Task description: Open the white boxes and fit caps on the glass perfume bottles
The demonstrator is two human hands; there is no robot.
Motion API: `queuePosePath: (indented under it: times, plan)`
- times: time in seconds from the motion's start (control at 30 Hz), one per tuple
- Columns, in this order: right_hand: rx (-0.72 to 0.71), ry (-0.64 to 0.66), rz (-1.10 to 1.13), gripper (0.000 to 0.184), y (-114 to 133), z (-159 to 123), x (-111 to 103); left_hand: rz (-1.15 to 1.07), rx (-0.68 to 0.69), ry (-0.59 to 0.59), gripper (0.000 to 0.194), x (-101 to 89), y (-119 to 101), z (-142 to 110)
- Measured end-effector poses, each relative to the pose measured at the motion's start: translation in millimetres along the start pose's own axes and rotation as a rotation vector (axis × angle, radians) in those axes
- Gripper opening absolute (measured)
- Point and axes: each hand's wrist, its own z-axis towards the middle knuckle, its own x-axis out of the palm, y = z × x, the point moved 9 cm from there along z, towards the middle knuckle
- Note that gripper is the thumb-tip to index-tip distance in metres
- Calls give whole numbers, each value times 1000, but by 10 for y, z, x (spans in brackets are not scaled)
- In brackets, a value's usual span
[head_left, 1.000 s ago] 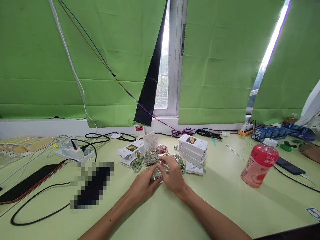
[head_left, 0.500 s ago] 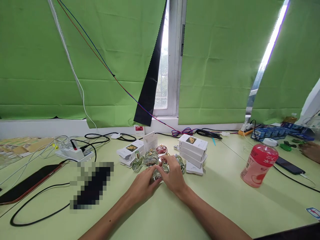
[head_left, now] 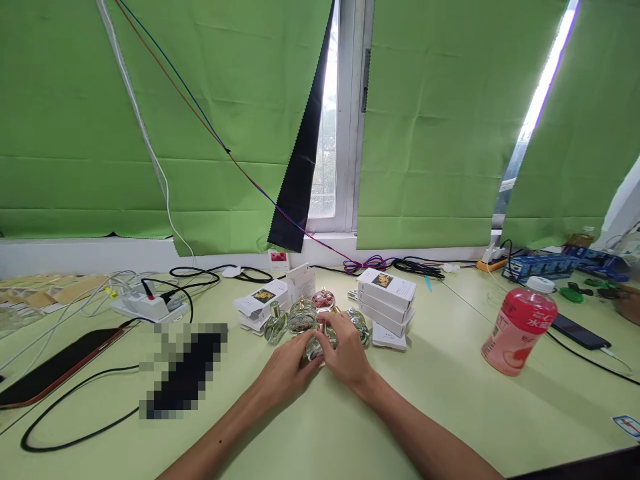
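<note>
My left hand (head_left: 287,365) is closed around the lower side of a small clear glass perfume bottle (head_left: 313,349) on the table. From the other side my right hand (head_left: 349,348) grips the same bottle, with thumb and fingers up by its neck. My fingers cover most of it, so its top is hardly visible. Just behind stand more perfume bottles: a greenish round one (head_left: 275,325), a wide one with a gold-toned top (head_left: 303,316), a reddish one (head_left: 323,299) and another (head_left: 359,325) partly behind my right fingers.
White boxes are stacked to the left (head_left: 263,298) and right (head_left: 385,293) of the bottles. A pink drink bottle (head_left: 520,331) stands farther right, near a phone (head_left: 580,331). Leftward lie a tablet-like device (head_left: 57,367), cables and a power strip (head_left: 153,307). Another person's hand (head_left: 629,304) shows at the right edge.
My right fingers have shifted slightly at the bottle's neck, while my left hand keeps its place. The other person's hand at the right edge has moved a little.
</note>
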Motion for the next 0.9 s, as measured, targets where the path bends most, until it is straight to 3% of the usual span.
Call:
queuePosePath:
  times: [0.43, 0.57, 0.9]
  plan:
    - [86, -37, -14, 24, -89, 1, -22, -10, 3, 14, 21, 18, 17, 9]
    - [61, -36, -5, 32, -52, -7, -18, -2, 15, 11, 20, 14, -2, 8]
    - [15, 33, -23, 28, -2, -9, 38, 7, 3, 1, 14, -23, -53, 2]
